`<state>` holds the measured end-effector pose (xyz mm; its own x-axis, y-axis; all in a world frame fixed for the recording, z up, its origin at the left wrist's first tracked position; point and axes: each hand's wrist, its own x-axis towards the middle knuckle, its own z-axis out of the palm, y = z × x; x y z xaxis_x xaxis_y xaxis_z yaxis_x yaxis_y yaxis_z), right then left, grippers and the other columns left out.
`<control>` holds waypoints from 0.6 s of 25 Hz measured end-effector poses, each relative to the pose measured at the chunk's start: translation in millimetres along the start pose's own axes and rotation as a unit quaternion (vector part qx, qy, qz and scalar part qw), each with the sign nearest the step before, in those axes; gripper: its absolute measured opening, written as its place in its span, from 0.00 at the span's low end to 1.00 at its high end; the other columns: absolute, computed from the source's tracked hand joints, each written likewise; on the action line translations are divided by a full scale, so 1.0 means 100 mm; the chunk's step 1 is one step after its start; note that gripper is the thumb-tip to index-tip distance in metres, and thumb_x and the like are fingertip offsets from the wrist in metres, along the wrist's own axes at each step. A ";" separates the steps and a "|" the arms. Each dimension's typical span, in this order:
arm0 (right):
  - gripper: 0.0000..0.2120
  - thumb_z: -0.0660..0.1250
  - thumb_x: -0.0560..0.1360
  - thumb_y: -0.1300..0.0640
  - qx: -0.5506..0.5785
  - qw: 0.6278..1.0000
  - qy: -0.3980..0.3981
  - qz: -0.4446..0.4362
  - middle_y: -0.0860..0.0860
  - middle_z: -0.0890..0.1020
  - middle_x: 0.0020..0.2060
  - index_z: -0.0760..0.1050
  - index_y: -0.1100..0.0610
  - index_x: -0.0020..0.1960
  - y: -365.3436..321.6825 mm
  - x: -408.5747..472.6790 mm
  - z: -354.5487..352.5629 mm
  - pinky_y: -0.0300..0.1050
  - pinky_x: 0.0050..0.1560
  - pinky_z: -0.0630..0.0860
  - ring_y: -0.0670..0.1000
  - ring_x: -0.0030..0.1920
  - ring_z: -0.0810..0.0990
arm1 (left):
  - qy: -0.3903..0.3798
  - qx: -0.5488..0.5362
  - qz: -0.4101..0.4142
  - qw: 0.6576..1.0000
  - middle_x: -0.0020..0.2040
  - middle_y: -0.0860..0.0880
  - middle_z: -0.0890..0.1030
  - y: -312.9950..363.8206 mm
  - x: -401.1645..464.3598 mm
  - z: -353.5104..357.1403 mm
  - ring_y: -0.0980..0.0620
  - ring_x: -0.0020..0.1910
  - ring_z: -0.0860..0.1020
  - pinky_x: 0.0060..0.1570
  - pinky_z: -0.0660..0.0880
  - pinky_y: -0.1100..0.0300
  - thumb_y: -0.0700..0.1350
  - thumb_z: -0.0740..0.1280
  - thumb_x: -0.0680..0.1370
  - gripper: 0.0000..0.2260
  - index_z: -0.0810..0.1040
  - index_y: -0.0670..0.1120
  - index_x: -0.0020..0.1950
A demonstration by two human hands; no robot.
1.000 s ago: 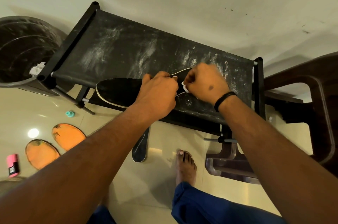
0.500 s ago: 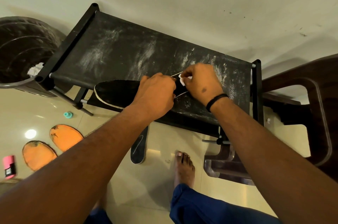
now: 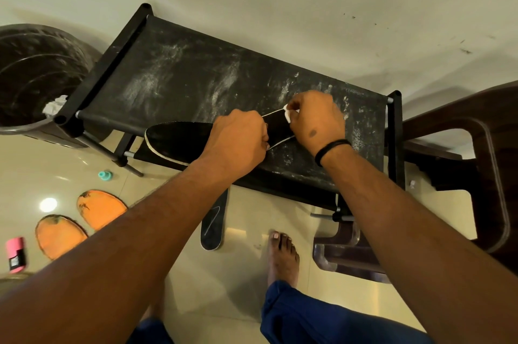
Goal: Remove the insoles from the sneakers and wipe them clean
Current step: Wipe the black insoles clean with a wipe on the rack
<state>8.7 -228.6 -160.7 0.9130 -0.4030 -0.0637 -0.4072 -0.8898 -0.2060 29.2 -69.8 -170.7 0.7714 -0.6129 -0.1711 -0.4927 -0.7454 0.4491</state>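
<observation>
Black fabric-topped counter (image 3: pixel 196 82) stands against the wall, its surface streaked with pale dust. Brown chair (image 3: pixel 476 175) to its right. Dark bin (image 3: pixel 30 74) at the counter's left end; a crumpled white wad (image 3: pixel 54 104) sits in it near the rim. Nothing else in it that can be made out.

Black insole with a pale edge (image 3: pixel 179 140) lies lengthwise on the counter's near side, one rounded end jutting past the front edge. Left hand (image 3: pixel 238 141) curls over its middle and holds it down. Right hand (image 3: pixel 315 119) works at its far end, fingertips pinching a small white wipe (image 3: pixel 288 116) against the edge. Both grips narrow and occupied: left on the insole, right on the wipe.

On the floor: two orange insole-shaped pieces (image 3: pixel 81 220) side by side at left, well apart from the counter; a second black piece (image 3: pixel 214 220) lies below the counter's front edge. A pink object (image 3: pixel 16 254) and a small teal cap (image 3: pixel 105 174) lie nearby. Bare foot (image 3: pixel 281 254) beside the chair leg.

Progress, as a judgement: no sneakers in view, so removal looks finished. Wiping is under way on this insole, currently at the edge. Whether the pieces on the floor are already cleaned cannot be told; they may be what is left.
</observation>
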 end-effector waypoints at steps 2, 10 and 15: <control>0.07 0.68 0.73 0.60 -0.004 1.000 -0.011 0.010 0.53 0.84 0.48 0.82 0.52 0.49 0.07 -0.01 -0.02 0.52 0.49 0.81 0.55 0.46 0.82 | -0.007 -0.013 -0.008 1.000 0.55 0.50 0.85 0.01 0.01 -0.01 0.50 0.54 0.81 0.58 0.77 0.48 0.48 0.69 0.78 0.08 0.85 0.50 0.54; 0.08 0.67 0.76 0.58 0.022 0.999 -0.018 -0.031 0.52 0.84 0.52 0.83 0.51 0.53 -0.05 0.01 0.01 0.52 0.50 0.81 0.54 0.49 0.83 | -0.013 -0.023 -0.034 0.999 0.51 0.49 0.85 0.04 0.00 -0.05 0.49 0.51 0.81 0.57 0.78 0.49 0.49 0.71 0.77 0.09 0.85 0.49 0.55; 0.07 0.69 0.73 0.60 0.027 0.996 -0.080 -0.035 0.51 0.84 0.47 0.83 0.51 0.48 0.06 -0.06 -0.04 0.51 0.49 0.82 0.52 0.46 0.83 | -0.022 -0.020 -0.037 0.999 0.51 0.49 0.84 0.05 0.00 -0.07 0.50 0.51 0.81 0.57 0.78 0.49 0.49 0.70 0.78 0.08 0.85 0.49 0.54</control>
<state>1.2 -232.3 -157.5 0.9334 -0.2964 -0.2020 -0.3437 -0.9002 -0.2672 29.2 -71.9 -162.1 0.7864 -0.5684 -0.2419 -0.4186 -0.7783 0.4679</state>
